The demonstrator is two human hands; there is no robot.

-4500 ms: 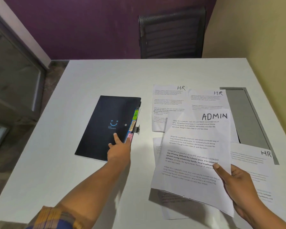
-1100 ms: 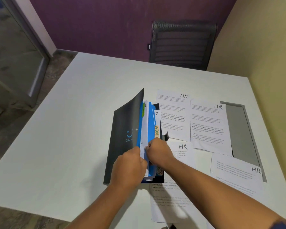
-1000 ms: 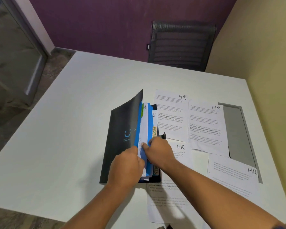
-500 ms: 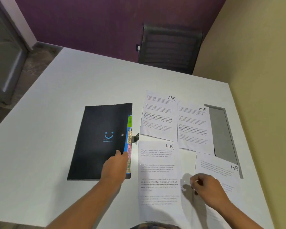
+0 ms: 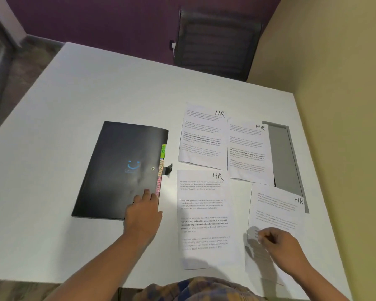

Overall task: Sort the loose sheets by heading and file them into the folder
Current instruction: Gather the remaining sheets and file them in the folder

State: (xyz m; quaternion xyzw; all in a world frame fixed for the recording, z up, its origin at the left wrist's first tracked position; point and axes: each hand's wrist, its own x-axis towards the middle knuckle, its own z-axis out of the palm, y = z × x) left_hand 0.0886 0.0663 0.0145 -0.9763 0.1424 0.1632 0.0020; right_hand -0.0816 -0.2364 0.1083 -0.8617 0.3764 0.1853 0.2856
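1. Pressing flat, our left hand (image 5: 144, 211) lies with straight fingers on the cover of the folder (image 5: 117, 170) near its tabbed edge and holds nothing. Our right hand (image 5: 276, 244) has its fingers curled at the left edge of the near right sheet (image 5: 278, 213) and seems to pinch it, since that edge stands a little off the table (image 5: 74, 105)
2. We see the folder lying shut, left of the papers, with coloured tabs (image 5: 161, 170) poking out along its right side and its strap (image 5: 168, 169) hanging loose
3. Four loose sheets remain, all headed HR: the far left sheet (image 5: 202, 137), the far right sheet (image 5: 248, 153), which partly overlies a grey panel (image 5: 282, 157) set in the table, the near left sheet (image 5: 204, 213) and the one under our right hand
4. We judge the step in hand to be gathering the HR pile, with filing still to come
5. Next we would need a clean lift of that thin edge, then a stack of all four squared up, and the cover raised to reach the green tab (its lettering is too small to read for certain)
6. The paper is thin, limp and lightly creased, so it will sag when held by one edge; the folder's cover is dark, smooth and faintly glossy, with rounded corners
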